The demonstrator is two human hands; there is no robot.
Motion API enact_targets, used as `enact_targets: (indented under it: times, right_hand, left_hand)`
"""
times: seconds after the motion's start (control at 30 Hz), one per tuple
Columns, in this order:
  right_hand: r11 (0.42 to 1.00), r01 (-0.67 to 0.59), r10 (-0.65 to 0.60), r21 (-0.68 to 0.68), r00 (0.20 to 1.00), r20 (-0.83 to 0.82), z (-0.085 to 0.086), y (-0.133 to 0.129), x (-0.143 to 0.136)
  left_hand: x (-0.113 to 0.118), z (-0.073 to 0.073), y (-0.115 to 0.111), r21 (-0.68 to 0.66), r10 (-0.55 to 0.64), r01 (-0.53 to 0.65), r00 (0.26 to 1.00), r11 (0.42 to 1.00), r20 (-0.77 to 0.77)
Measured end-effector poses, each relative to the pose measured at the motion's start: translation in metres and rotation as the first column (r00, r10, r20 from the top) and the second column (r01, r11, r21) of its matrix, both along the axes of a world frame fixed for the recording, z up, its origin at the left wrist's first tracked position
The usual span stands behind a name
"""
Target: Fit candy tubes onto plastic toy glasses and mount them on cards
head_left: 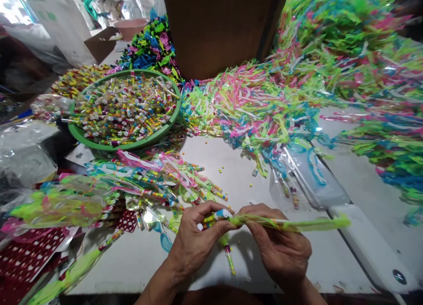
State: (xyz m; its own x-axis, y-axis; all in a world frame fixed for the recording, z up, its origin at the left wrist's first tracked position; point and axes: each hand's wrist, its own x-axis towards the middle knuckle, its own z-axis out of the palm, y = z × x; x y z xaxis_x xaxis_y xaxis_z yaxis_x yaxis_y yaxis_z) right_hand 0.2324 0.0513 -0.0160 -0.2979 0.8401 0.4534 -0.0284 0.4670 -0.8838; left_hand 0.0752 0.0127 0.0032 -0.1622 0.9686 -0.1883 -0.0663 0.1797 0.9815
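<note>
My left hand point(198, 239) is closed around a few small candy-filled tubes point(216, 216) with colourful wrapping and white tops. At the tubes' end, a yellow-green plastic ribbon point(313, 225) begins and runs rightward through my right hand point(280, 247), which pinches it between thumb and fingers. The fingertips of both hands nearly meet there. Below them, a single tube with a purple top point(230, 260) hangs or lies over the white table point(251, 274); I cannot tell which. Left of my hands lies a pile of candy tubes with pink, blue and green ribbons point(158, 177).
A green basket point(125, 145) full of candy tubes stands at the left. Heaps of coloured ribbons point(247, 93) spread across the back and right, by a cardboard box point(221, 27). A white flat device with a long handle point(366, 243) lies at right. Tiny yellow beads point(220, 169) dot the table.
</note>
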Motion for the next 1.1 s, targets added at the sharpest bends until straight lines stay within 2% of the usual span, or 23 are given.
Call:
enact_targets:
  times: [0.13, 0.27, 0.47, 0.67, 0.8, 0.9, 1.0, 1.1]
  right_hand:
    - [0.996, -0.080, 0.081, -0.024, 0.996, 0.022, 0.005, -0.002, 0.001]
    - [0.995, -0.033, 0.034, -0.089, 0.999, 0.005, 0.006, -0.008, -0.001]
    - [0.995, -0.028, 0.025, -0.099, 0.999, -0.039, 0.005, -0.011, -0.004]
    - [0.992, -0.062, 0.063, -0.112, 0.998, 0.004, 0.008, -0.008, -0.002]
    - [0.990, -0.077, 0.083, -0.119, 0.995, 0.052, 0.008, -0.008, -0.001]
    - [0.993, -0.053, 0.062, -0.105, 0.995, 0.080, 0.005, -0.011, -0.001]
    - [0.994, -0.013, 0.022, -0.107, 0.997, 0.079, 0.004, -0.014, -0.003]
    - [0.998, 0.058, -0.059, 0.004, 0.995, 0.078, 0.002, -0.015, -0.009]
  left_hand:
    - [0.001, -0.004, -0.007, 0.031, 0.028, -0.029, 0.999, 0.999, 0.024]
    - [0.002, -0.006, -0.008, 0.063, 0.047, -0.048, 0.999, 0.997, 0.019]
    - [0.000, -0.009, -0.006, 0.047, 0.059, -0.065, 0.991, 0.997, 0.117]
    - [-0.004, -0.018, -0.012, 0.196, 0.034, -0.027, 0.999, 0.980, -0.031]
    - [-0.006, -0.017, -0.015, 0.291, 0.003, 0.049, 0.984, 0.956, -0.176]
    - [-0.005, -0.014, -0.016, 0.274, 0.003, 0.057, 0.977, 0.960, -0.212]
    - [-0.002, -0.012, -0.015, 0.211, -0.005, 0.038, 0.988, 0.977, -0.153]
    - [0.002, -0.012, -0.014, 0.123, 0.037, -0.022, 0.993, 0.992, -0.113]
